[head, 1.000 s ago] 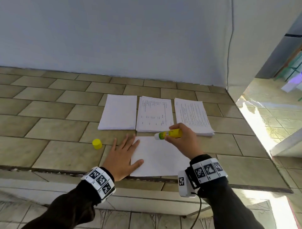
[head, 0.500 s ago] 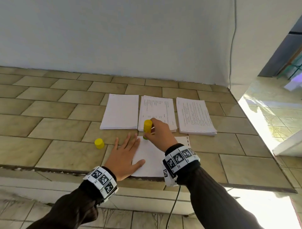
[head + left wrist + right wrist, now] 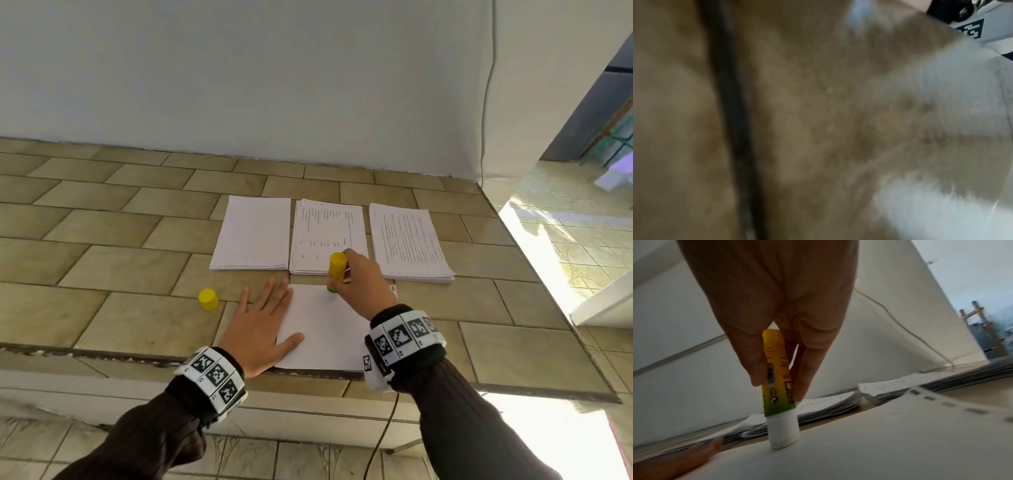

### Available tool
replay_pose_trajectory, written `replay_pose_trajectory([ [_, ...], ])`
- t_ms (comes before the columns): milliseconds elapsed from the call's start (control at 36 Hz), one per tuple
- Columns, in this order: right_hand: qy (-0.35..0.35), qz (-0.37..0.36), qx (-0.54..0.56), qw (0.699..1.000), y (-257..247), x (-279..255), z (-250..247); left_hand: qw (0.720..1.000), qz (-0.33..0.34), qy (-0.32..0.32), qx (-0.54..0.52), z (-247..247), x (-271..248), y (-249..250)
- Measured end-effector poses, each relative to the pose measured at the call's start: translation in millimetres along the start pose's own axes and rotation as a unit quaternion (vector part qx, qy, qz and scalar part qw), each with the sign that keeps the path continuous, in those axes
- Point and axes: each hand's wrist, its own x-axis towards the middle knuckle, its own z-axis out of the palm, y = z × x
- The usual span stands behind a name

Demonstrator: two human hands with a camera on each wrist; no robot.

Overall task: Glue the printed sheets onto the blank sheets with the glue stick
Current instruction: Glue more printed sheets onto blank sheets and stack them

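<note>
A white sheet (image 3: 322, 329) lies blank side up at the counter's front edge, printed marks showing at its right edge. My left hand (image 3: 260, 318) lies flat and open on its left side, fingers spread. My right hand (image 3: 359, 284) grips the yellow glue stick (image 3: 337, 265) upright. The white glue tip (image 3: 783, 432) presses on the sheet (image 3: 879, 443) near its far edge. Behind lie a blank stack (image 3: 255, 233) on the left and two printed stacks (image 3: 327, 236) (image 3: 409, 241). The left wrist view is blurred.
The yellow glue cap (image 3: 208, 299) stands on the tiled counter (image 3: 102, 274) left of my left hand. A wall rises behind the stacks. The counter ends at the right, with a floor below. A thin cable (image 3: 486, 102) runs down the wall corner.
My right hand swung the glue stick from lying sideways at the sheet's far right to upright, moved left, and set its tip on the sheet. The left hand stayed flat.
</note>
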Motion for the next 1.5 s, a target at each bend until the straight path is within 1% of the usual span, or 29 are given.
replay_pose_trajectory([
  [222, 0.054, 0.080, 0.027, 0.995, 44.0, -18.4, -40.8, 1.000, -0.009, -0.002, -0.011, -0.8, -1.3, 0.4],
  [361, 0.078, 0.094, 0.014, 0.992, 57.6, -25.5, -50.7, 1.000, -0.012, -0.019, -0.004, -4.0, -1.8, 1.8],
  [472, 0.083, 0.075, 0.029, 0.993, 46.9, -29.7, -44.0, 1.000, -0.008, -0.027, 0.006, -4.1, -1.1, 1.6],
  [694, 0.007, -0.042, 0.067, 0.997, -2.9, -35.0, -5.0, 1.000, -0.001, -0.027, -0.007, -7.2, -2.4, 2.5],
  [778, -0.018, -0.066, 0.063, 0.996, -15.1, -34.6, 9.1, 0.999, -0.001, -0.030, -0.012, -10.7, -2.9, 4.4],
  [944, -0.031, -0.101, 0.069, 0.992, -30.3, -33.1, 26.7, 0.999, -0.004, -0.032, -0.002, -8.7, -2.6, 4.9],
  [1083, -0.042, -0.107, 0.038, 0.993, -32.7, -28.3, 35.8, 1.000, -0.005, -0.021, 0.005, -7.3, -2.0, 3.8],
  [1222, -0.033, -0.107, 0.032, 0.993, -27.2, -31.4, 29.0, 1.000, -0.002, -0.023, 0.001, -7.2, -2.3, 3.6],
  [1361, -0.016, -0.080, 0.043, 0.996, -3.7, -39.3, 7.8, 0.999, -0.011, -0.043, 0.016, -10.3, -2.4, 5.4],
  [1500, 0.028, -0.058, 0.044, 0.997, 28.2, -48.7, -19.2, 0.999, -0.013, -0.042, 0.016, -11.9, -3.0, 6.9],
])
